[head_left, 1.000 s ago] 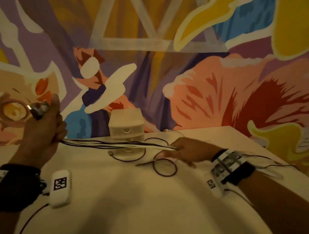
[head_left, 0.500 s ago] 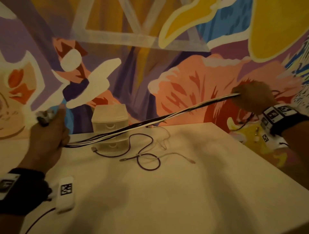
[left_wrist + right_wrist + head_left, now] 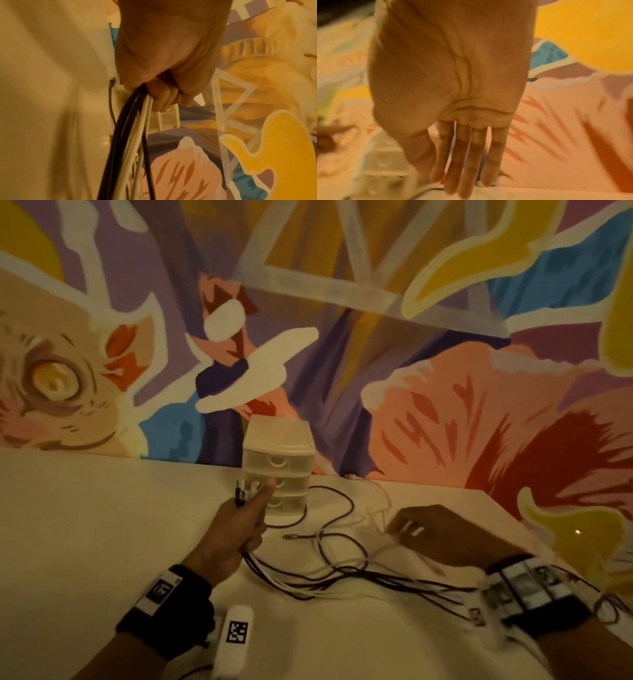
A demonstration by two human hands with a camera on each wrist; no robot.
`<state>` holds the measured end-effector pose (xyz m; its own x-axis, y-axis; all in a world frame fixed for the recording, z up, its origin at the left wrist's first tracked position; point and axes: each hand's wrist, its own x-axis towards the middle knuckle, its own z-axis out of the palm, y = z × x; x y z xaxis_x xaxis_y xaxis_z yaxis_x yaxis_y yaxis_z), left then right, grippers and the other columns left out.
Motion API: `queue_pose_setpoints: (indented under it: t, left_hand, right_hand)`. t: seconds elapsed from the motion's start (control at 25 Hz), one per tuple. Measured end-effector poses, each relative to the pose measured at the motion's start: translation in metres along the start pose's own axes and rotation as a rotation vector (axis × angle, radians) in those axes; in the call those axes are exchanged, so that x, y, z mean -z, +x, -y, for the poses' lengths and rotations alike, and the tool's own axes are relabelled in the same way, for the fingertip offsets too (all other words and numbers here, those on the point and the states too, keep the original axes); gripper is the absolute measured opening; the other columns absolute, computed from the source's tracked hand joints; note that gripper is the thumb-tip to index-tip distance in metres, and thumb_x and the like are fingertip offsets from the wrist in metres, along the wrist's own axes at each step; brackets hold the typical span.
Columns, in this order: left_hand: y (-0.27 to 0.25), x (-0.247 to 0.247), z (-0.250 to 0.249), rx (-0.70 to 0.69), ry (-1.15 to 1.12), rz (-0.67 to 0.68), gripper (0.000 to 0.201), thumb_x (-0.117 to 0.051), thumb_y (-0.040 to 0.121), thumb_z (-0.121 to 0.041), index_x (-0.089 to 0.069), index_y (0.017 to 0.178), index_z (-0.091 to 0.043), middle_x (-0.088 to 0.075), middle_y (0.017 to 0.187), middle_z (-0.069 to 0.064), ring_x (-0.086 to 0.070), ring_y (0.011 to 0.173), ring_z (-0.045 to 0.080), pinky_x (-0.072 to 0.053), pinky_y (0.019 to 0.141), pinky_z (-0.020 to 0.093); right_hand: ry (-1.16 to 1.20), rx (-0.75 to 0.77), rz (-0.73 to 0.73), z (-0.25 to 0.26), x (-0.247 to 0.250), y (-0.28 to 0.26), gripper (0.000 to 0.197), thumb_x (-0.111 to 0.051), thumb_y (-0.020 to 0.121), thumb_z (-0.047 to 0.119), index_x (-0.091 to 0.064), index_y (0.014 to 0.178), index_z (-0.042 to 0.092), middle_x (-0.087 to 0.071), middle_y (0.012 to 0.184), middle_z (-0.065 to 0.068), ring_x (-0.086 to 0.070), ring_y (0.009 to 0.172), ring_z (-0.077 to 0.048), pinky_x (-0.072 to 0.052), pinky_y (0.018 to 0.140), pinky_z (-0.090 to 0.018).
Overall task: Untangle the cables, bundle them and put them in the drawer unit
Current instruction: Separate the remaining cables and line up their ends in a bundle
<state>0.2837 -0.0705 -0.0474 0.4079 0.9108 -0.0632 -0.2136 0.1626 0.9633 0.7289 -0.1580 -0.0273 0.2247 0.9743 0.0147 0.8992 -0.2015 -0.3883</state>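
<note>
The left hand [image 3: 245,520] gripped several gathered cables [image 3: 342,580] by their plugs; the right hand [image 3: 442,534], fingers straight, reached toward loose ones. Nothing was bundled; the drawer unit [image 3: 279,463] stood closed.

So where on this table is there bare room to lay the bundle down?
Bare table lies left of the left hand, from the wall to the near edge. Another patch sits near the front, between the wrists. Crowded: loose cables sprawl from the drawer unit to the right hand.
</note>
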Motion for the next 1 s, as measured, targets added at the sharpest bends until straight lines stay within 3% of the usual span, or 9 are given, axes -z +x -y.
queue_pose_setpoints:
  t: [0.12, 0.24, 0.4, 0.44, 0.56, 0.6, 0.64, 0.8, 1.0]
  left_hand:
    - [0.0, 0.012, 0.013, 0.076, 0.041, -0.028, 0.047, -0.074, 0.096, -0.049, -0.04, 0.072, -0.028, -0.024, 0.061, -0.005, -0.018, 0.049, 0.009, -0.015, 0.042, 0.025]
    - [-0.001, 0.019, 0.019, 0.088, 0.033, -0.03, 0.048, -0.074, 0.096, -0.051, -0.04, 0.072, -0.027, -0.026, 0.059, -0.005, -0.018, 0.049, 0.009, -0.016, 0.043, 0.025]
    - [0.0, 0.024, 0.015, 0.063, 0.006, -0.027, 0.046, -0.073, 0.098, -0.05, -0.042, 0.072, -0.027, -0.025, 0.06, -0.006, -0.019, 0.049, 0.008, -0.017, 0.043, 0.024]
    - [0.0, 0.024, 0.013, 0.066, 0.011, -0.028, 0.046, -0.073, 0.098, -0.05, -0.042, 0.073, -0.027, -0.026, 0.06, -0.007, -0.019, 0.049, 0.008, -0.017, 0.043, 0.024]
    - [0.0, 0.027, 0.015, 0.073, 0.027, -0.045, 0.048, -0.073, 0.098, -0.049, -0.041, 0.071, -0.027, -0.026, 0.059, -0.006, -0.019, 0.049, 0.009, -0.017, 0.044, 0.025]
    - [0.002, 0.027, 0.016, 0.067, 0.037, -0.054, 0.049, -0.074, 0.097, -0.049, -0.039, 0.069, -0.027, -0.026, 0.059, -0.005, -0.019, 0.048, 0.009, -0.017, 0.044, 0.025]
    - [0.003, 0.029, 0.017, 0.06, 0.049, -0.066, 0.051, -0.074, 0.097, -0.049, -0.038, 0.068, -0.027, -0.026, 0.058, -0.005, -0.019, 0.048, 0.009, -0.017, 0.044, 0.025]
    - [0.007, 0.029, 0.02, 0.079, 0.116, -0.087, 0.055, -0.075, 0.094, -0.053, -0.037, 0.062, -0.029, -0.027, 0.058, -0.003, -0.02, 0.049, 0.011, -0.019, 0.047, 0.029]
    - [0.008, 0.028, 0.02, 0.095, 0.145, -0.091, 0.056, -0.074, 0.089, -0.055, -0.034, 0.061, -0.027, -0.025, 0.058, 0.0, -0.019, 0.049, 0.013, -0.019, 0.047, 0.028]
  right_hand:
    - [-0.157, 0.256, 0.057, 0.185, -0.068, -0.073, 0.033, -0.069, 0.089, 0.065, -0.075, 0.091, 0.033, -0.073, 0.094, 0.02, -0.068, 0.085, 0.0, -0.053, 0.075, -0.016]
    - [-0.015, 0.237, 0.151, 0.194, -0.08, -0.056, 0.02, -0.068, 0.089, 0.048, -0.076, 0.089, 0.029, -0.076, 0.091, 0.015, -0.07, 0.084, -0.004, -0.06, 0.082, -0.034]
    - [0.55, 0.292, -0.24, 0.19, -0.064, -0.049, 0.018, -0.068, 0.102, 0.015, -0.073, 0.089, 0.027, -0.076, 0.093, 0.003, -0.073, 0.084, -0.021, -0.057, 0.078, -0.036]
    - [0.583, 0.289, -0.143, 0.19, -0.053, -0.047, 0.017, -0.068, 0.101, 0.013, -0.075, 0.09, 0.024, -0.076, 0.095, -0.002, -0.073, 0.085, -0.023, -0.057, 0.08, -0.038]
    - [0.271, 0.259, 0.623, 0.188, -0.054, -0.062, 0.009, -0.075, 0.099, 0.025, -0.083, 0.102, 0.024, -0.08, 0.109, 0.002, -0.074, 0.104, -0.013, -0.057, 0.099, -0.033]
    - [0.224, 0.253, 0.698, 0.185, -0.058, -0.065, 0.012, -0.075, 0.099, 0.032, -0.083, 0.105, 0.027, -0.081, 0.112, 0.003, -0.074, 0.109, -0.015, -0.055, 0.103, -0.033]
    - [0.276, 0.255, 0.64, 0.183, -0.059, -0.065, 0.013, -0.074, 0.1, 0.034, -0.084, 0.103, 0.027, -0.081, 0.111, 0.0, -0.075, 0.109, -0.019, -0.056, 0.101, -0.034]
    - [0.539, 0.117, -0.098, 0.153, -0.063, -0.049, 0.017, -0.065, 0.105, 0.024, -0.081, 0.097, 0.024, -0.081, 0.094, 0.001, -0.075, 0.081, -0.02, -0.052, 0.065, -0.035]
    - [0.638, -0.05, -0.188, 0.129, -0.071, -0.032, 0.011, -0.068, 0.101, 0.017, -0.078, 0.1, 0.02, -0.08, 0.096, 0.0, -0.077, 0.085, -0.024, -0.051, 0.059, -0.03]
